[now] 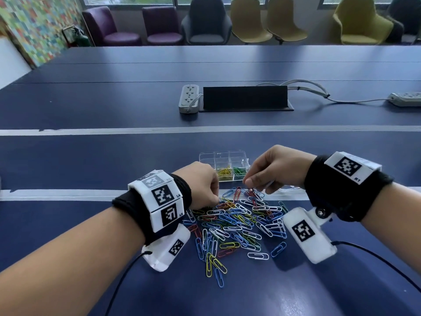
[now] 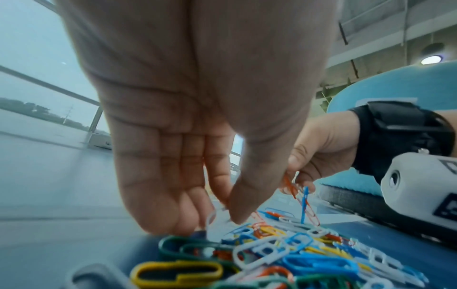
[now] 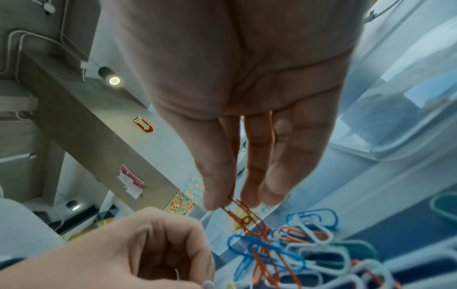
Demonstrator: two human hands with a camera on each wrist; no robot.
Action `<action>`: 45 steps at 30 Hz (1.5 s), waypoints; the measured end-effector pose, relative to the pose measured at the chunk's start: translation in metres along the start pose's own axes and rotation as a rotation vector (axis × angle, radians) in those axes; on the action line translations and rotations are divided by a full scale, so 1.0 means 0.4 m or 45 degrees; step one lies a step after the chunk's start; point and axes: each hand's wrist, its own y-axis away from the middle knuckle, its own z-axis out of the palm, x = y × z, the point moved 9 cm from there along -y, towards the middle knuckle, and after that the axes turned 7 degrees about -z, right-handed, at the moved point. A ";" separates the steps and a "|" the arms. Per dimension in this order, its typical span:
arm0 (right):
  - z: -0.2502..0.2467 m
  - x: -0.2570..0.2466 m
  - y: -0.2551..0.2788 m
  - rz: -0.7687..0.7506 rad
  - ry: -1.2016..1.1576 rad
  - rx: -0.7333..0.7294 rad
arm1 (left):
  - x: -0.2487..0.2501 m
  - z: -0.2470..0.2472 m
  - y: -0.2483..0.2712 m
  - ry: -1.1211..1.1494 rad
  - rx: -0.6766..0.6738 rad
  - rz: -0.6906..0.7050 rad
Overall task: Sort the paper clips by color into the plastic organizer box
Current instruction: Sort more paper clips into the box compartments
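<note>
A mixed pile of colored paper clips [image 1: 232, 224] lies on the blue table [image 1: 91, 156]. Behind it stands the clear plastic organizer box [image 1: 224, 156], with yellow clips [image 1: 224, 173] in one near compartment and green clips [image 1: 239, 172] in the one beside it. My right hand [image 1: 247, 181] [image 3: 227, 201] pinches red clips [image 3: 245, 217] between thumb and forefinger just above the pile's far edge; they dangle tangled with a blue clip [image 2: 305, 203]. My left hand [image 1: 215, 200] [image 2: 222, 217] is curled at the pile's far left edge, its fingertips pinching a white clip [image 2: 211, 215].
The box's clear lid [image 1: 289, 189] lies open to the right, under my right hand. A white tape line [image 1: 68, 193] crosses the table at the pile's far edge. Farther back are a power strip [image 1: 189, 99], a black cable flap [image 1: 245, 98] and chairs.
</note>
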 end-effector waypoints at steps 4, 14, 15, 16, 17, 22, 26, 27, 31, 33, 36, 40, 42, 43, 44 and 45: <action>-0.004 0.003 0.001 0.021 -0.112 0.056 | -0.009 -0.019 0.003 0.180 0.070 0.005; 0.008 -0.005 -0.005 -0.012 -0.048 0.116 | 0.011 -0.020 0.013 0.255 0.086 -0.005; 0.011 -0.005 -0.006 -0.010 -0.085 0.111 | 0.014 -0.017 0.012 0.267 0.076 -0.017; 0.013 -0.006 -0.006 -0.007 -0.122 0.111 | 0.018 -0.015 0.010 0.284 0.067 -0.026; 0.014 -0.008 -0.005 -0.007 -0.158 0.117 | 0.021 -0.013 0.008 0.307 0.055 -0.037; 0.008 -0.020 0.000 -0.051 -0.313 0.165 | 0.035 -0.007 0.004 0.414 0.006 -0.029; 0.011 -0.030 0.003 -0.099 -0.357 0.189 | 0.037 0.003 0.002 0.519 -0.040 0.063; 0.010 -0.032 0.003 -0.110 -0.359 0.200 | 0.034 0.001 0.000 0.548 -0.032 0.070; -0.009 -0.028 0.000 -0.124 -0.402 0.296 | 0.018 -0.019 0.001 0.595 0.069 0.026; -0.010 -0.022 -0.001 -0.090 -0.509 0.292 | 0.006 -0.023 -0.002 0.515 0.123 -0.017; 0.004 -0.013 -0.001 -0.025 -0.575 0.219 | -0.005 -0.022 -0.008 0.374 0.156 -0.037; 0.013 -0.006 -0.002 0.003 -0.488 0.173 | -0.005 -0.017 -0.008 0.272 0.146 -0.029; 0.015 0.000 -0.004 0.035 -0.440 0.166 | -0.005 -0.013 -0.008 0.227 0.136 -0.032; 0.014 0.004 -0.005 0.062 -0.409 0.165 | -0.005 -0.011 -0.008 0.211 0.126 -0.036; 0.013 0.005 -0.005 0.076 -0.325 0.160 | -0.004 -0.008 -0.007 0.195 0.111 -0.039; 0.009 0.001 -0.004 0.073 -0.148 0.160 | -0.003 -0.005 -0.006 0.182 0.092 -0.042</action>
